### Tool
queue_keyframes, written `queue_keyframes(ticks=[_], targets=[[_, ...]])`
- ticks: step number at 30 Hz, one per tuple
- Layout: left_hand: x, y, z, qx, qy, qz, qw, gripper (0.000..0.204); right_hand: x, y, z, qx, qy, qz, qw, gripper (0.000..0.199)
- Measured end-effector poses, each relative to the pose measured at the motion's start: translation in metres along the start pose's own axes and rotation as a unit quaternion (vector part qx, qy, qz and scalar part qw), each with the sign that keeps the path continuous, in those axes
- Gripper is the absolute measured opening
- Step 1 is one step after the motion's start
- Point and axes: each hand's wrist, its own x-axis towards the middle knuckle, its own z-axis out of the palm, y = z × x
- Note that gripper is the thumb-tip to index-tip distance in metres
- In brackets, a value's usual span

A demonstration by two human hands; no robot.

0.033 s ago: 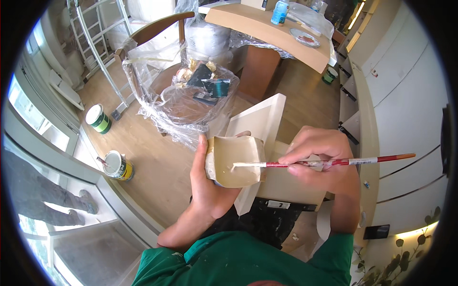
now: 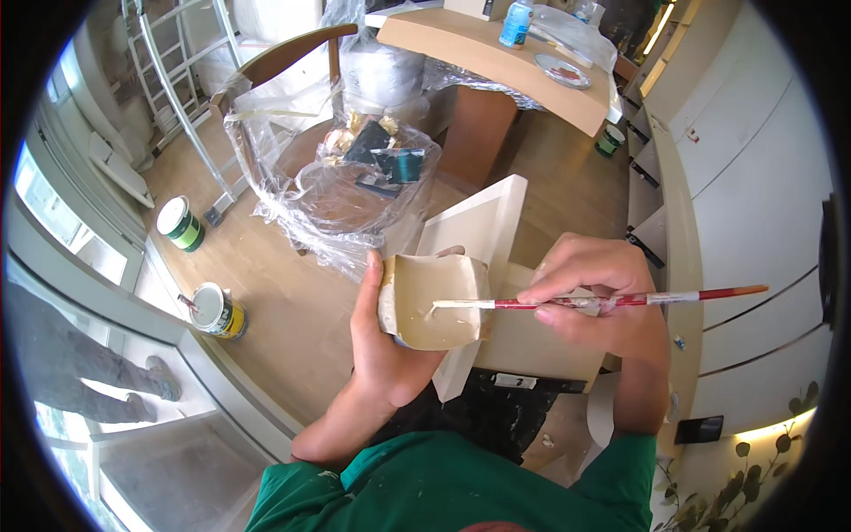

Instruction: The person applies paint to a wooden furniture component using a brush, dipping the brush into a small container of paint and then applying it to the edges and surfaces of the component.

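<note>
Hardly anything has moved since the earlier frame: the room and your tub sit a shade further left in view, while the brush tip shows at nearly the same spot. Largest first, you have wood floor [image 2: 284, 306] open to the left of your hands, running out to two paint cans, the nearer one [image 2: 219, 312] close to the glass door's edge. Ahead, well apart from your hands, are the brown-topped counter [image 2: 461, 35] and a wooden chair [image 2: 284, 58] draped in clear plastic sheeting [image 2: 310, 208]. Your tightest side is the pale board [image 2: 479, 213], tilted just behind the tub, its long edge passing close by the tub's right wall.

Your left hand [image 2: 377, 359] has its grip closed around the boxy cream tub [image 2: 434, 330], thumb up its left side. Your right hand [image 2: 603, 284] pinches the slim red-and-white paintbrush [image 2: 510, 304] between thumb and fingers, bristles inside the tub, handle end jutting right.

Most of your left fingers are hidden behind the tub, with only fingertips showing at its far rim. Whether the bristles press on the tub's bottom is hard to tell. Dark fisheye corners cut off the room's edges.
</note>
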Motion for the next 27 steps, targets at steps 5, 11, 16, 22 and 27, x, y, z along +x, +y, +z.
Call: queue_keyframes(ticks=[5,11,16,22,27], targets=[[0.011,0.009,-0.012,0.006,-0.029,-0.062,0.998,0.085,-0.011,0.006,-0.017,0.021,0.007,0.060,0.998,0.022],[0.022,0.006,-0.012,0.000,-0.012,-0.073,0.997,0.079,-0.023,0.009,-0.029,0.038,0.017,0.068,0.997,0.021],[0.025,0.007,-0.017,0.004,0.008,-0.053,0.999,0.077,-0.039,0.007,-0.039,0.033,0.041,0.060,0.997,0.020],[0.022,0.015,-0.026,0.007,-0.010,-0.023,1.000,0.072,-0.090,0.003,-0.019,0.068,0.217,0.076,0.971,0.014],[0.028,0.005,-0.037,-0.024,0.042,0.006,0.999,0.066,-0.146,0.016,0.048,0.092,0.378,0.099,0.916,0.021]])
